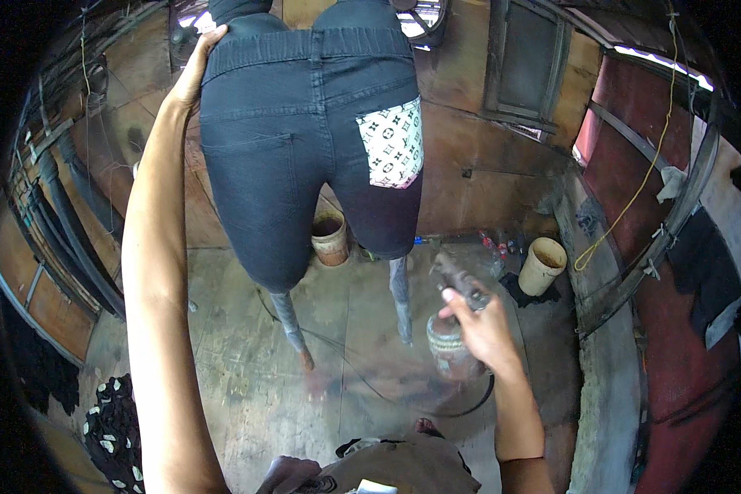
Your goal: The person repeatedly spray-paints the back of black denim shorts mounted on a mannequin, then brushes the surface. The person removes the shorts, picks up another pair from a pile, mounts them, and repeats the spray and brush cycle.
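Dark jeans (259, 185) are pulled over a legged form, with their back side toward me. A white piece with a dark repeating print (391, 144) covers the right back pocket. My left hand (198, 70) grips the left side of the waistband, its fingers partly hidden behind the edge. Low on the right, my right hand (487, 325) is closed around a spray gun (461, 284), slightly smeared by motion. Below the gun hangs its round paint cup (451, 342). The gun is apart from the jeans, right of the form's grey lower leg (399, 300).
A dark hose (461, 412) curves over the floor below the cup. One stained bucket (331, 243) stands behind the form, another (543, 267) by the right wall. Dark cloths hang at left; a black patterned cloth (111, 432) lies lower left. A yellow cord (634, 198) dangles at right.
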{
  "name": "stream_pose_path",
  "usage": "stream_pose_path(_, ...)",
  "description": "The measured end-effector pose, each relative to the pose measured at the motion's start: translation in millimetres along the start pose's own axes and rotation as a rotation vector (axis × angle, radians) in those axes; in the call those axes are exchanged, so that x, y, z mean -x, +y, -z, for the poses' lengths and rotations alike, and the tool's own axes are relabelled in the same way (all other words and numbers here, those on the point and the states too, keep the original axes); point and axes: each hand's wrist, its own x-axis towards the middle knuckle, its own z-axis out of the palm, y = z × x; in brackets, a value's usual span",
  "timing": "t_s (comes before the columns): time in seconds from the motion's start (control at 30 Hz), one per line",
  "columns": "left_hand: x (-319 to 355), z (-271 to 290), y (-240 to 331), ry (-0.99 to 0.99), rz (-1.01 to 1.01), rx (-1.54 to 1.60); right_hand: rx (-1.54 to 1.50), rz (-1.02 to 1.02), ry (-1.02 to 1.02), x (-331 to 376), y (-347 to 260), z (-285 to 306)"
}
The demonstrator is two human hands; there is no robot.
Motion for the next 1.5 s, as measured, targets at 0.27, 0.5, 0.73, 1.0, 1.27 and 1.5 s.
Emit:
stream_pose_path(0.27,42,-21,14,0.062,-0.119,-0.204,-0.274,0.466,0.037,15,-26,-25)
stream_pose_path(0.5,57,-36,18,0.178,-0.152,-0.272,-0.305,0.465,0.109,16,-44,-41)
stream_pose_path(0.73,52,-27,11,0.216,-0.198,-0.218,-0.102,0.133,-0.078,30,-29,-57)
stream_pose_path(1.0,48,-21,10,0.148,-0.424,-0.409,-0.376,0.432,-0.119,81,-51,-40)
stream_pose_path(1.27,53,-37,18,0.385,-0.273,-0.565,-0.172,0.235,-0.244,82,-53,-66)
stream_pose_path(1.5,71,-51,29,0.259,-0.223,-0.333,-0.412,0.419,-0.237,104,-55,-64)
